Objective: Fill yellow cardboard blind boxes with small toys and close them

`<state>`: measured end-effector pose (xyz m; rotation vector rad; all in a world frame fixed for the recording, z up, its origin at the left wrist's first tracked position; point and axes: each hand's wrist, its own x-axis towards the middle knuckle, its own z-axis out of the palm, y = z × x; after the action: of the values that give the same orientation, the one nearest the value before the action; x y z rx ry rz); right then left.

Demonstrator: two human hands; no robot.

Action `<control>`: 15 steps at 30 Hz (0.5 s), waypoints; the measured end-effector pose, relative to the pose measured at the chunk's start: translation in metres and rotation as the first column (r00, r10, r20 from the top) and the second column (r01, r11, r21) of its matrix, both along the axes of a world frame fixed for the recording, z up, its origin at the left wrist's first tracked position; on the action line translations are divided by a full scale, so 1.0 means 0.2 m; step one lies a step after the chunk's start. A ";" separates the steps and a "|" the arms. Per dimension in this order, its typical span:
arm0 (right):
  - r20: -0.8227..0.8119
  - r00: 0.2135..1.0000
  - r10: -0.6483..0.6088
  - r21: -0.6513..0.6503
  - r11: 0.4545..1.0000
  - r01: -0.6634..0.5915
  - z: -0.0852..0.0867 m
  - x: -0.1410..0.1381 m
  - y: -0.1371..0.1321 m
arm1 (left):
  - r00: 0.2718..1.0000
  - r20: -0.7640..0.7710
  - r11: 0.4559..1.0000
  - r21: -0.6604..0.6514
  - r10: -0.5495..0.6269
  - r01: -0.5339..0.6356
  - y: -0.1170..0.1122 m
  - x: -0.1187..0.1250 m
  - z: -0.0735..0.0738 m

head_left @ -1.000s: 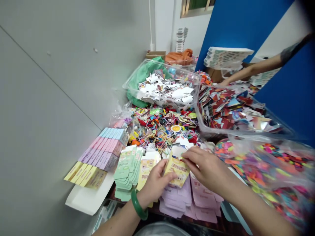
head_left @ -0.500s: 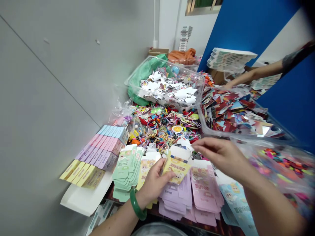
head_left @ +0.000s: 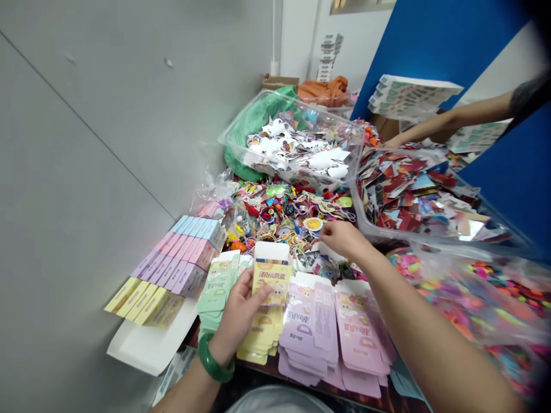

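Observation:
My left hand [head_left: 243, 310], with a green bangle at the wrist, grips a small yellow cardboard box [head_left: 270, 282] by its sides. The box stands upright with its white top flap raised. My right hand [head_left: 344, 238] is over the near right part of a heap of small colourful trinkets [head_left: 279, 215]. Its fingers are pinched together beside a round yellow-and-white piece [head_left: 313, 223]; whatever they hold is hidden. Below my hands lie stacks of flat cartons: green [head_left: 217, 289], yellow [head_left: 258, 338], purple [head_left: 307, 321] and pink [head_left: 357, 330].
Filled pastel boxes [head_left: 172, 264] stand in rows on the left by the grey wall. Behind the heap, a clear bin [head_left: 228, 135] holds white cut-outs. Another bin [head_left: 365, 221] holds red cards, with another person's arm [head_left: 451, 117] reaching behind it. Bagged bright pieces [head_left: 456, 292] lie at right.
My left hand has moved left with the yellow box, now more upright. My right hand has gone from beside the box up and away to the trinket heap.

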<state>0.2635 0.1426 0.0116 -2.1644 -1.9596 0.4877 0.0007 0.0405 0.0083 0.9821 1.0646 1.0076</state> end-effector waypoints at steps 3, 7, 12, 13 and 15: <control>0.008 0.997 0.078 -0.099 0.992 -0.076 -0.04 0.01 -0.06 | 1.000 0.006 1.000 -0.009 0.025 -0.025 0.01 -0.04 0.00; 0.039 0.995 0.091 -0.175 0.981 -0.083 -0.12 0.01 -0.17 | 1.000 0.016 1.000 -0.015 0.007 -0.006 0.02 -0.05 -0.01; 0.004 0.992 0.126 -0.108 0.986 -0.125 -0.19 -0.01 -0.25 | 0.999 0.036 0.999 -0.020 -0.027 0.028 0.02 -0.03 -0.01; -0.020 0.991 0.134 -0.091 0.987 -0.135 -0.19 0.00 -0.26 | 0.999 0.037 0.999 -0.019 -0.027 0.028 0.02 -0.02 -0.01; -0.084 0.987 0.139 -0.068 0.987 -0.144 -0.21 0.01 -0.26 | 0.999 0.038 0.999 -0.018 -0.029 0.030 0.02 -0.02 0.00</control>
<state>0.2664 0.0914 -0.0296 -2.0225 -2.0927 0.6678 -0.0028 0.0444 0.0077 0.9580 1.0240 0.9871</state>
